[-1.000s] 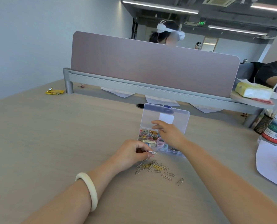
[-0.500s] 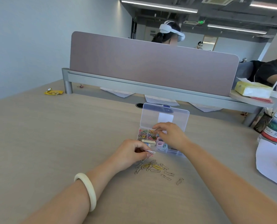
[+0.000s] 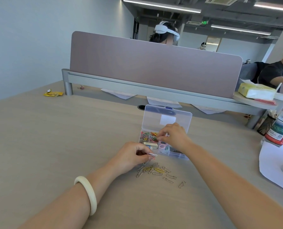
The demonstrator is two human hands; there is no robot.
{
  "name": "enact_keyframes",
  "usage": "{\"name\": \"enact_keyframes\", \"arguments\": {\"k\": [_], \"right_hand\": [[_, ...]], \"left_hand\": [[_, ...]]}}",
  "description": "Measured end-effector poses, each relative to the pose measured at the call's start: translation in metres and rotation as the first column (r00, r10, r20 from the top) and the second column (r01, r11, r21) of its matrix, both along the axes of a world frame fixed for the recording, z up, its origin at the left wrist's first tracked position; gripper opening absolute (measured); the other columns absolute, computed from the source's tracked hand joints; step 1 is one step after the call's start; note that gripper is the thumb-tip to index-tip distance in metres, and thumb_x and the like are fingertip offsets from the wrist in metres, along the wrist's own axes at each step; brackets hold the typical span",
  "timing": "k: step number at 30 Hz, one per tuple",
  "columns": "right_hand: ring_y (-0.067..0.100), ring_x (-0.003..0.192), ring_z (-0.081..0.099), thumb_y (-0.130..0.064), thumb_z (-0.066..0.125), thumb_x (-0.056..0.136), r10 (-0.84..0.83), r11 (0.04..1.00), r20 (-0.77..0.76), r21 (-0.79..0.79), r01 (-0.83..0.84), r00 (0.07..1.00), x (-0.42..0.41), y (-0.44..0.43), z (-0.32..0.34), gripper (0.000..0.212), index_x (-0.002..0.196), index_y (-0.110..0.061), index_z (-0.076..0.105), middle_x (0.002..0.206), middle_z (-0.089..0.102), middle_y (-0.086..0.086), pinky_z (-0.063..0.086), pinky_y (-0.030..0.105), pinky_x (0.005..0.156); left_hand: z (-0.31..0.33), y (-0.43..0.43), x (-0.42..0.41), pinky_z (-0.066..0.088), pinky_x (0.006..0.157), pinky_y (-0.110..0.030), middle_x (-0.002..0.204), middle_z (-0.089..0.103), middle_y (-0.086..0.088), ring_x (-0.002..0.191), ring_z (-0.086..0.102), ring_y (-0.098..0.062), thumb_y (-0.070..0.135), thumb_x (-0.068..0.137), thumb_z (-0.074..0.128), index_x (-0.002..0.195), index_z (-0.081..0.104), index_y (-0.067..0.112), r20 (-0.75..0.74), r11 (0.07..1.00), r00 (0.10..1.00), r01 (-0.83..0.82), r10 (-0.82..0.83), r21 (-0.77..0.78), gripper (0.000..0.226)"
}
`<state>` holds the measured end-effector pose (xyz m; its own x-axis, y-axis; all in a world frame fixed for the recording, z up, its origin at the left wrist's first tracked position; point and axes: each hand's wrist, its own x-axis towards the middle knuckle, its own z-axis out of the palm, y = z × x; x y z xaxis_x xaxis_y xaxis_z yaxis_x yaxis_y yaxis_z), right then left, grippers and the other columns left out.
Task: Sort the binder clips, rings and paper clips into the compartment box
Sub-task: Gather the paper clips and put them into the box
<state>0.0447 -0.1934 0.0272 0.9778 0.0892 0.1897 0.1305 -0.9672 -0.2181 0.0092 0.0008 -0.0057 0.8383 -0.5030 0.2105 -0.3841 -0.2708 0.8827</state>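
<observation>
A clear compartment box point(image 3: 178, 156) stands open on the desk, its lid point(image 3: 154, 119) upright. Its back compartments hold coloured paper clips point(image 3: 145, 136); pastel rings point(image 3: 163, 147) lie in a front compartment. Several metal paper clips point(image 3: 155, 170) lie loose on the desk just in front of the box. My left hand point(image 3: 131, 157) hovers over that pile, fingertips pinched on a few paper clips point(image 3: 151, 154). My right hand point(image 3: 174, 136) reaches over the box, fingertips down at the coloured-clip compartments; whether it holds a clip is hidden.
A grey divider screen point(image 3: 154, 63) runs across the back. Right of me stand a water bottle point(image 3: 282, 128), a mesh pen cup point(image 3: 266, 123) and white paper point(image 3: 276, 164). A yellow wrapper point(image 3: 53, 93) lies far left. Other people sit beyond the screen.
My right hand has dropped from in front of the lid down to the coloured-clip compartments. My left hand has stayed pinched on its clips above the pile.
</observation>
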Motion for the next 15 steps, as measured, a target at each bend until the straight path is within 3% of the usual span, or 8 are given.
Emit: {"name": "enact_keyframes", "arguments": {"k": [5, 10, 12, 15], "right_hand": [[0.019, 0.096, 0.052, -0.037, 0.063, 0.082, -0.039, 0.997, 0.010, 0.066, 0.038, 0.999, 0.005, 0.011, -0.002, 0.019, 0.084, -0.019, 0.070, 0.093, 0.066, -0.002, 0.035, 0.035, 0.084], [0.018, 0.092, 0.052, -0.036, 0.063, 0.082, -0.070, 0.994, 0.022, 0.083, 0.068, 0.997, 0.007, 0.020, -0.006, 0.017, 0.082, -0.019, 0.065, 0.083, 0.054, -0.008, 0.033, 0.033, 0.081], [0.017, 0.089, 0.053, -0.033, 0.062, 0.083, -0.073, 0.985, 0.042, 0.161, 0.065, 0.996, 0.003, 0.016, -0.004, 0.015, 0.082, -0.018, 0.065, 0.083, 0.056, -0.007, 0.036, 0.033, 0.081], [0.013, 0.076, 0.051, -0.027, 0.062, 0.084, -0.040, 0.949, 0.087, 0.315, 0.011, 0.995, -0.021, 0.007, 0.002, 0.014, 0.076, -0.016, 0.063, 0.080, 0.059, -0.002, 0.042, 0.023, 0.071]], "left_hand": [[-0.001, 0.001, 0.001, 0.032, 0.049, -0.010, 0.048, 0.058, 0.017, 0.048, 0.043, 0.002, 0.014, 0.078, 0.069, 0.077, 0.073, 0.012, -0.014, 1.000, 1.000, -0.001, 0.001, -0.019, 0.005], [-0.001, 0.001, 0.001, 0.036, 0.055, -0.019, 0.066, 0.063, -0.002, 0.058, 0.046, -0.008, 0.014, 0.079, 0.068, 0.077, 0.072, 0.012, -0.004, 1.000, 1.000, 0.009, -0.009, -0.008, 0.005], [-0.001, 0.002, 0.004, 0.038, 0.059, -0.023, 0.069, 0.065, -0.009, 0.062, 0.048, -0.011, 0.013, 0.079, 0.067, 0.072, 0.071, 0.019, -0.006, 1.000, 1.000, -0.006, 0.006, -0.018, 0.011], [-0.001, 0.006, 0.008, 0.036, 0.056, -0.018, 0.063, 0.061, -0.002, 0.058, 0.047, -0.007, 0.011, 0.078, 0.068, 0.065, 0.068, 0.027, -0.007, 0.997, 0.998, -0.057, 0.057, -0.053, 0.020]]}}
